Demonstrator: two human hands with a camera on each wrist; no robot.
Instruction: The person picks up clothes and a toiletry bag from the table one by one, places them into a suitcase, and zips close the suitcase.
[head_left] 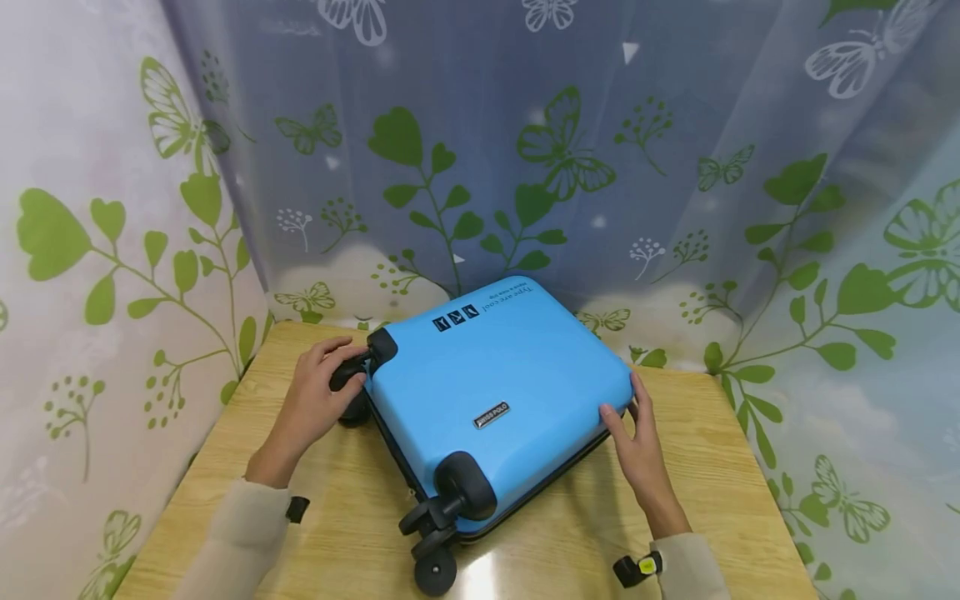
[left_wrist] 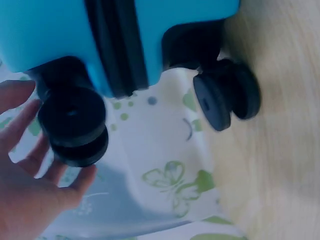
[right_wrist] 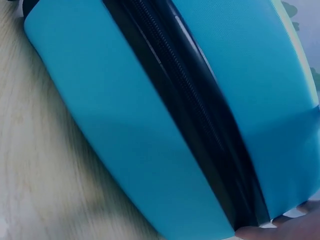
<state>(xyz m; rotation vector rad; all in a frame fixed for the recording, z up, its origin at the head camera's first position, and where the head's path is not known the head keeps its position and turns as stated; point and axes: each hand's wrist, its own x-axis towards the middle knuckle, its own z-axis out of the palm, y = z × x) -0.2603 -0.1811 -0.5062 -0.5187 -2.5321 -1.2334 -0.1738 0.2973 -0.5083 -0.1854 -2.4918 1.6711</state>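
A light-blue hard-shell suitcase [head_left: 517,358] lies flat, with black lettering and a small metal badge [head_left: 491,415] on its upper face. At its left corner my left hand [head_left: 315,400] holds a black caster wheel [left_wrist: 72,117], fingers and thumb around it. Another caster wheel [head_left: 435,569] sticks out at the near corner. My right hand [head_left: 641,442] grips the right corner, thumb at the near edge and fingers round the far side. In the right wrist view a black zipper band [right_wrist: 185,100] runs along the suitcase's side; only fingertips show there.
The suitcase rests on a wooden table [head_left: 697,500]. Curtains [head_left: 465,58] printed with green leaves and butterflies hang behind the table and along both sides. Dark straps with small devices [head_left: 637,568] sit at both wrists.
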